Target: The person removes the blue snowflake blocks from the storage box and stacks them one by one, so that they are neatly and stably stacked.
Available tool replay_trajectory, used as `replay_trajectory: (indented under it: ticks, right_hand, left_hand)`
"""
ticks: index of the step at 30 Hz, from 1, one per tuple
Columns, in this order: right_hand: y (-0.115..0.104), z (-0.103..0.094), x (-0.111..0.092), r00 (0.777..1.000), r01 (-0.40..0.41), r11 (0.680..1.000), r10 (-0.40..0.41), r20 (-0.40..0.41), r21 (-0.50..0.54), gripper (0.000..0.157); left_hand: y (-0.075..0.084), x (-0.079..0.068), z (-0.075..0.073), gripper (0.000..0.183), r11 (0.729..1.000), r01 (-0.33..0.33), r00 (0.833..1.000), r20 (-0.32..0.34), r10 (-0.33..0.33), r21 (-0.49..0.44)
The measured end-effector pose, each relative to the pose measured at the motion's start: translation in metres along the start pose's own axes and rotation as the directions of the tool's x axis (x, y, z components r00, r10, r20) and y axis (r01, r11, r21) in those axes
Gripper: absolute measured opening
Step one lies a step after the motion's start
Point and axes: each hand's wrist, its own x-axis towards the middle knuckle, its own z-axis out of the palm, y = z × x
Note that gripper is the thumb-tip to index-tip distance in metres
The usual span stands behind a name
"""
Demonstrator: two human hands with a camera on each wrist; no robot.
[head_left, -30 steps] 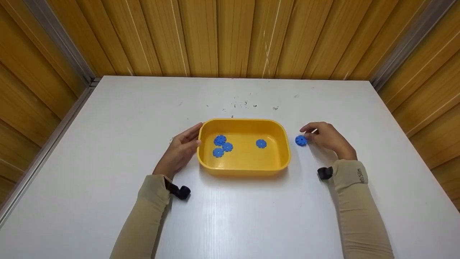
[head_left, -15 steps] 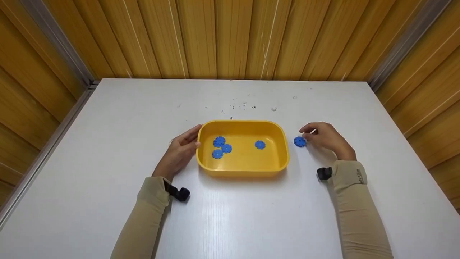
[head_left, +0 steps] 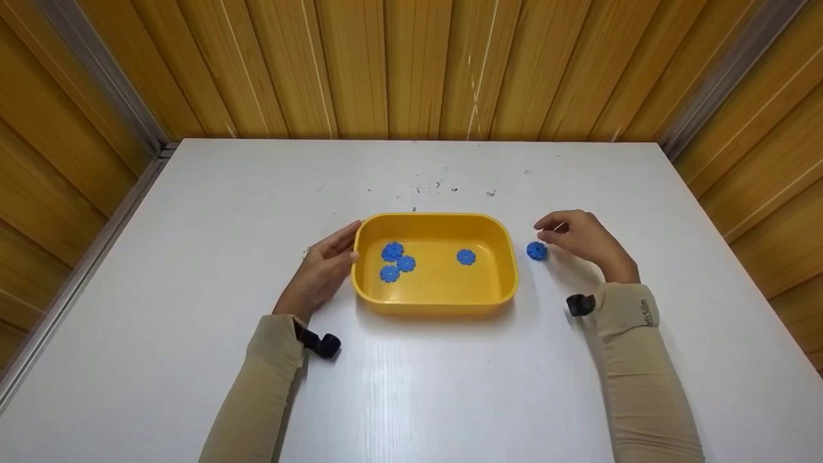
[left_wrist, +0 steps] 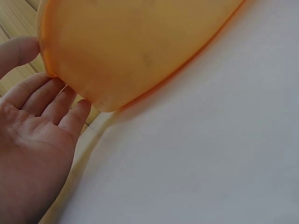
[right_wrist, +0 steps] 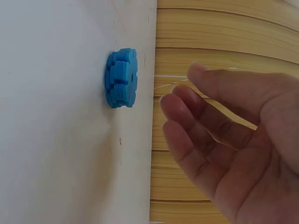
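Observation:
A yellow plastic tub (head_left: pixel 434 308) stands on the white table. My left hand (head_left: pixel 318 270) rests its fingertips and thumb against the tub's left end from outside; the left wrist view shows those fingers (left_wrist: pixel 58 102) nearly straight along the wall. Several blue notched discs (head_left: pixel 466 257) lie inside, most of them grouped at the left. Right of the tub, a small stack of blue notched discs (head_left: pixel 537 251) lies flat on the table. My right hand (head_left: pixel 582 238) hovers just above and beside that stack, fingers loosely bent and apart from it, holding nothing in the right wrist view.
The white table (head_left: pixel 411 386) has small dark marks (head_left: pixel 440 188) behind the tub. A yellow wood-patterned wall (head_left: pixel 411 71) rises at the table's back, with similar panels at both sides. Each wrist wears a black camera (head_left: pixel 582 305).
My right hand has let go of the blue disc stack and lifted slightly away from it. The stack stays on the table. My left hand keeps its place at the tub.

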Motion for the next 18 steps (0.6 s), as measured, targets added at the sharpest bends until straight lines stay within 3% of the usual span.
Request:
replay_trajectory:
  ticks: [8, 18]
  right_hand:
    - [-0.020, -0.007, 0.000, 1.000, 0.008, 1.000, -0.008, 0.023, -0.014, 0.034]
    - [-0.050, -0.008, 0.007, 0.995, 0.095, 0.994, -0.093, 0.029, -0.050, 0.030]
  left_hand:
    - [0.001, 0.000, 0.000, 0.065, 1.000, -0.005, 1.000, 0.013, 0.005, 0.010]
    - [0.000, -0.001, 0.000, 0.065, 1.000, -0.009, 1.000, 0.012, 0.009, -0.010]
